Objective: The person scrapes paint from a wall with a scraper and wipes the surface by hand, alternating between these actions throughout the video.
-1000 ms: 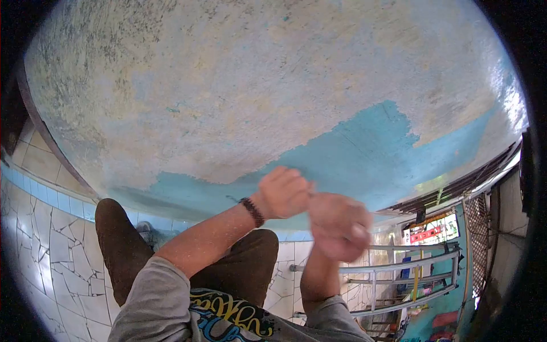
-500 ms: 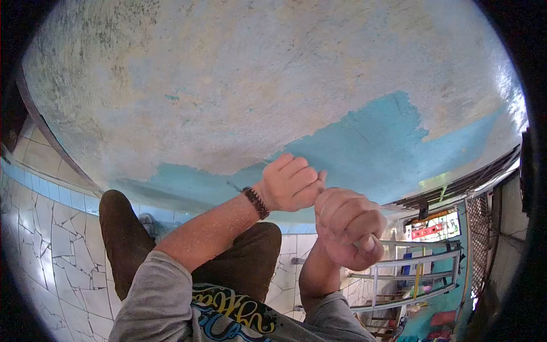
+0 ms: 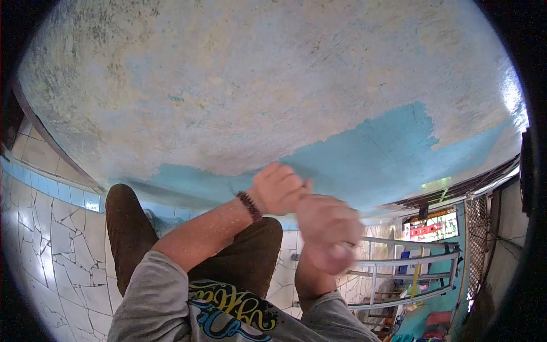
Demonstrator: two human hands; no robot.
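My left hand point(image 3: 278, 188), with a dark beaded bracelet point(image 3: 248, 206) at its wrist, is closed in a fist in front of the wall point(image 3: 256, 80). Right beside it my right hand point(image 3: 330, 231) is also curled closed, smeared by motion, its knuckles against the left thumb side. Whatever either fist may hold is hidden by the fingers. Behind the hands, a ragged-edged band of blue paint point(image 3: 364, 154) runs along the lower wall. Above it the surface is pale, worn and patchy.
Below the wall lies a floor of cracked-pattern white tiles point(image 3: 68, 251) with a blue tile strip point(image 3: 57, 188). A metal ladder point(image 3: 399, 265) stands at the right, near a bright window point(image 3: 436, 228). My bent knees point(image 3: 128, 222) are close to the wall.
Both hands have shifted left together and a little lower, the right one more and now blurred. The view of the wall has shifted slightly.
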